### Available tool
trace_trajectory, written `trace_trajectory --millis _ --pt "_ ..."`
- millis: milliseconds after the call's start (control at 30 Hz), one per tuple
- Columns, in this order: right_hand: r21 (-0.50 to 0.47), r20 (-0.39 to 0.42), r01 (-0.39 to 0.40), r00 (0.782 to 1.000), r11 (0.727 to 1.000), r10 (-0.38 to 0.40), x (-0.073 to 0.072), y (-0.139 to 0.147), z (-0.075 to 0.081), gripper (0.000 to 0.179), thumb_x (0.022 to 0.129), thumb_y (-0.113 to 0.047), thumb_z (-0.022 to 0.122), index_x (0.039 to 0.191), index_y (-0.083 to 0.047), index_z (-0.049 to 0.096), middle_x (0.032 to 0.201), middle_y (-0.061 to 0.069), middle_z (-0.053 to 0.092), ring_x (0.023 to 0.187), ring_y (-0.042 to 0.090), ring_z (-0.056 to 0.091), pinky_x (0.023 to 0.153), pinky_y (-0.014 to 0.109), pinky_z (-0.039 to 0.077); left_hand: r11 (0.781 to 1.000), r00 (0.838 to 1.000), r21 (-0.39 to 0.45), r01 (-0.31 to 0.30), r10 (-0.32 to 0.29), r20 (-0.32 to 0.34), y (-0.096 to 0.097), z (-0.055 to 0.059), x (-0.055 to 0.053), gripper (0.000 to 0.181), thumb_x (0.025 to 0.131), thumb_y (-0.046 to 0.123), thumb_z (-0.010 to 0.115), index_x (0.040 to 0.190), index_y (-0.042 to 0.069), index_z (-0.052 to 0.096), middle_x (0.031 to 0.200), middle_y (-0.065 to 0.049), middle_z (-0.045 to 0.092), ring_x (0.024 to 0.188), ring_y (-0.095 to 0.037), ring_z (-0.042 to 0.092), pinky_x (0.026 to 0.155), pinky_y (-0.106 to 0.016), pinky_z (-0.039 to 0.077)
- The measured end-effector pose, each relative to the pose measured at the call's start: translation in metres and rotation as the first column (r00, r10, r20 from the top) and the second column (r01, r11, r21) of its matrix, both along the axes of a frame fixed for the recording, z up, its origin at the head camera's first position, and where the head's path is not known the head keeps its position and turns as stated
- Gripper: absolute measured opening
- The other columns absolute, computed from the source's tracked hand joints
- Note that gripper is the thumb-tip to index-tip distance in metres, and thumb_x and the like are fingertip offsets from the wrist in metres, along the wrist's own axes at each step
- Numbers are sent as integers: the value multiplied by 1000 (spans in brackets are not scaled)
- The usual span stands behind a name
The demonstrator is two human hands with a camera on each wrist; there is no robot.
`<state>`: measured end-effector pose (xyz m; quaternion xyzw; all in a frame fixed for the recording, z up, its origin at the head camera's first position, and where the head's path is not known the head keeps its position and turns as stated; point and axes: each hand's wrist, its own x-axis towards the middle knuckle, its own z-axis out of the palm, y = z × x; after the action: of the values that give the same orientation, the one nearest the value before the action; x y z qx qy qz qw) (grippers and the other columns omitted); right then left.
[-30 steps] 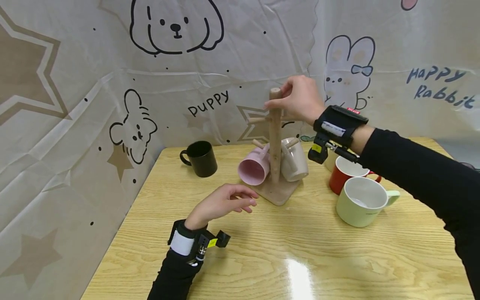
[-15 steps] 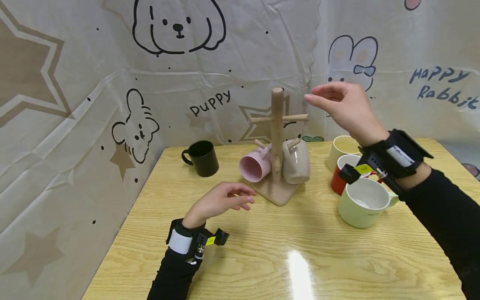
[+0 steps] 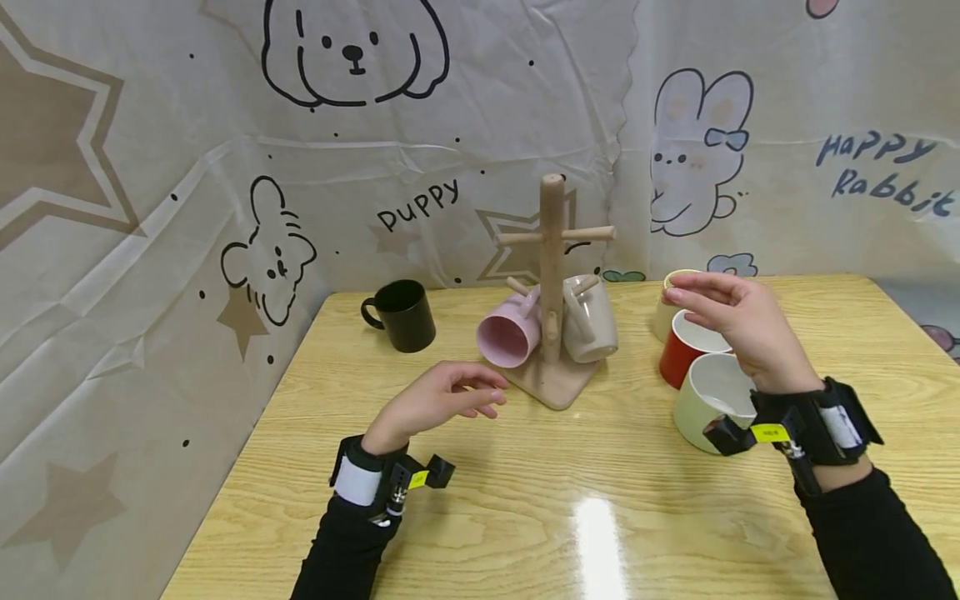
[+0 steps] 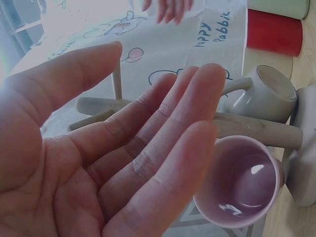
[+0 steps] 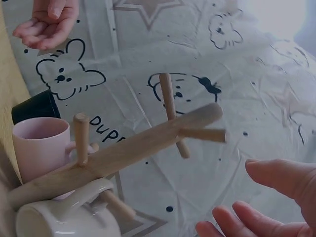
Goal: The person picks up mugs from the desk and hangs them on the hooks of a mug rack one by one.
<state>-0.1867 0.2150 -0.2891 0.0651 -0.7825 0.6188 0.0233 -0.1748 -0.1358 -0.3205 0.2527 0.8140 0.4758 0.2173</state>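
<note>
In the head view my right hand (image 3: 750, 325) hovers over a red mug (image 3: 684, 354) and a light green mug (image 3: 701, 408), its fingers loosely bent and holding nothing. A pale yellow mug (image 3: 664, 315) lies just past its fingertips, partly hidden. My left hand (image 3: 442, 400) hangs relaxed, palm turned inward, in front of the wooden mug rack (image 3: 552, 258). On the rack's lower pegs hang a pink mug (image 3: 510, 333), mouth toward me, and a greyish-white mug (image 3: 596, 325). The left wrist view shows the left palm (image 4: 74, 182) bare, with the pink mug (image 4: 237, 182) beyond the fingers.
A black mug (image 3: 405, 317) stands at the back left of the wooden table (image 3: 510, 517). The rack's upper pegs (image 3: 588, 234) stick out sideways with nothing on them. Behind the table hangs a printed cloth (image 3: 420, 150).
My right hand has let go of the rack's post, moved right and then down over the mugs on the right. The left hand has stayed nearly still.
</note>
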Motion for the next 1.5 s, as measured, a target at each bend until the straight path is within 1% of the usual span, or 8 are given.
trace_trajectory --millis 133,267,533,900,1033,1233,1367,1500 --pt "-80 31 -26 999 996 28 0 7 -20 19 89 -23 59 107 -17 61 92 -20 67 88 -5 63 76 11 49 1000 1000 -9 -3 3 -1 0 -1 -1 31 94 16 50 119 0 56 112 -19 64 91 -22 67 83 -39 52" --pt "-92 67 -12 998 996 18 -1 11 -34 15 90 -25 59 103 -20 60 90 -22 67 86 -7 62 74 11 49 1000 1000 -12 -9 9 1 -1 -1 -2 31 94 19 51 119 1 57 112 -19 64 91 -21 67 82 -37 52" --pt "-82 126 2 992 997 8 -1 12 -45 20 91 -29 57 106 -17 58 88 -24 66 86 -8 62 74 12 49 1000 1000 -8 -26 26 -7 -4 -1 -3 30 94 21 53 118 4 59 110 -16 65 90 -20 67 80 -33 52" --pt "131 46 35 998 991 -41 5 4 -42 34 89 -33 59 112 -8 57 88 -28 62 86 -10 59 75 11 46 998 998 -25 -66 65 -17 -8 1 -2 29 92 23 55 116 8 60 108 -14 66 89 -17 67 80 -36 52" --pt "248 -12 45 999 968 -43 10 -4 -38 39 87 -34 61 113 -5 58 96 -17 64 86 -11 58 75 7 45 997 997 -24 -71 71 -28 -8 0 -2 30 92 24 55 115 6 60 107 -14 66 88 -17 67 79 -34 52" --pt "415 -106 3 993 910 45 17 -15 -36 34 85 -31 65 106 -5 62 103 11 66 79 -6 59 69 14 49 996 996 -40 -76 74 -43 -8 1 -2 30 93 23 55 116 4 60 108 -16 65 89 -19 67 79 -36 52" --pt "453 -136 -35 985 891 107 21 -22 -37 30 83 -27 68 102 -4 64 96 11 68 78 1 62 68 16 50 996 996 -47 -80 78 -44 -7 0 -2 30 92 23 55 115 4 60 107 -14 65 89 -19 67 78 -33 52" --pt "464 -138 -39 984 885 116 22 -25 -37 30 83 -27 68 102 -5 65 93 8 69 78 6 64 69 16 50 996 997 -45 -72 71 -40 -6 1 -2 30 92 24 55 115 4 60 107 -15 65 89 -19 67 77 -30 51"
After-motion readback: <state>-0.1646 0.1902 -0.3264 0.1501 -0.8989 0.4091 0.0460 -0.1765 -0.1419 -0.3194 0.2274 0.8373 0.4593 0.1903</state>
